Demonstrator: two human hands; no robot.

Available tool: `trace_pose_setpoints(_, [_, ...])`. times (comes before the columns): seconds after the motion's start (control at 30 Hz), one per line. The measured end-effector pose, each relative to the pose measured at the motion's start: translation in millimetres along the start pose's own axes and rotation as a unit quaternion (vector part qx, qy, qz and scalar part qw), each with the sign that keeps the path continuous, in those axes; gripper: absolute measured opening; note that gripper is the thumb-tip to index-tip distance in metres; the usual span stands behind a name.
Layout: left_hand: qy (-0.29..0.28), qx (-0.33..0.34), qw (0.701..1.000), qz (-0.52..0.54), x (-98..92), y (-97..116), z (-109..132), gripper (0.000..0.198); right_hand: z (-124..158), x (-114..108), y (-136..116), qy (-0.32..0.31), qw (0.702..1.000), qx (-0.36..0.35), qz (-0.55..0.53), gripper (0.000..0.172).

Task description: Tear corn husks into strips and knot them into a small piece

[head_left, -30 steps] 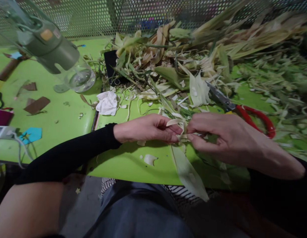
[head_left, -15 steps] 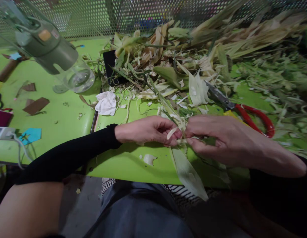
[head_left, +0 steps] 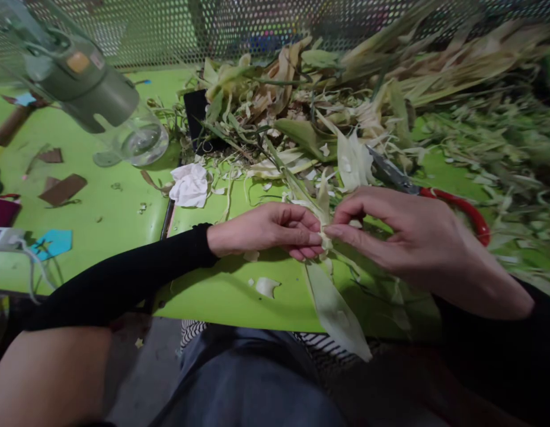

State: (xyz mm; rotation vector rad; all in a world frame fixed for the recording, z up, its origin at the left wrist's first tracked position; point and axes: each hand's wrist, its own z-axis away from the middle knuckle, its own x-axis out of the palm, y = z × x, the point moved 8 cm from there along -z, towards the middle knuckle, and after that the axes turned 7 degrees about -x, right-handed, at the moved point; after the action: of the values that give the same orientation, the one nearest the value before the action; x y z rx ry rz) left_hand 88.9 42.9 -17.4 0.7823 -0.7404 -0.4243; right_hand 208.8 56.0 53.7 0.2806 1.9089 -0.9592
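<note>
Pale strips of corn husk (head_left: 323,204) are gathered into a small knot-like bunch between my hands, above the green table (head_left: 230,302). My left hand (head_left: 279,228) pinches the bunch from the left with thumb and fingers. From the right, my right hand (head_left: 390,237) closes thumb and forefinger on the same bunch. A broad husk leaf (head_left: 339,314) lies below my fingers and hangs over the table's front edge. Just beyond my right hand lie scissors (head_left: 457,207) with red handles, partly covered by that hand.
A heap of dried corn husks (head_left: 301,83) and shreds fills the back and right. At left stand a water bottle (head_left: 101,95) and a crumpled white tissue (head_left: 189,185). A black phone-like slab (head_left: 195,121), a blue paper piece (head_left: 53,244) and a white cable (head_left: 39,267) lie around.
My right hand has shifted slightly up and left, its fingertips now pinching at the bunch's middle. My left fingers have regripped, and a husk piece now stands up above them.
</note>
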Motion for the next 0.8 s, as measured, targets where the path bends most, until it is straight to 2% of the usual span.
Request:
trace_pose_setpoints(0.13, [-0.009, 0.036, 0.999, -0.005, 0.1, 2.2, 0.4, 0.007, -1.2, 1.1, 0.2, -0.002, 1.000, 0.002, -0.012, 0.030])
trace_pose_setpoints(0.3, [-0.015, 0.072, 0.997, -0.020, 1.2, 6.5, 1.0, 0.032, -4.2, -4.3, -1.9, 0.010, 0.999, 0.037, -0.018, 0.025])
trace_pose_setpoints(0.47, [0.003, 0.073, 0.997, -0.010, 0.8, 6.6, 2.0, 0.025, -7.7, 1.6, -6.1, -0.007, 0.999, 0.031, -0.033, 0.020])
trace_pose_setpoints(0.67, [-0.041, 0.081, 0.995, 0.052, 2.4, 7.5, 1.4, 0.022, -3.4, -3.0, 0.9, 0.003, 0.998, 0.033, -0.057, 0.022])
trace_pose_setpoints(0.8, [-0.035, 0.069, 0.996, 0.052, 0.3, 5.5, 0.6, 0.020, -2.0, -2.0, 2.3, -0.005, 0.998, 0.009, -0.065, 0.022])
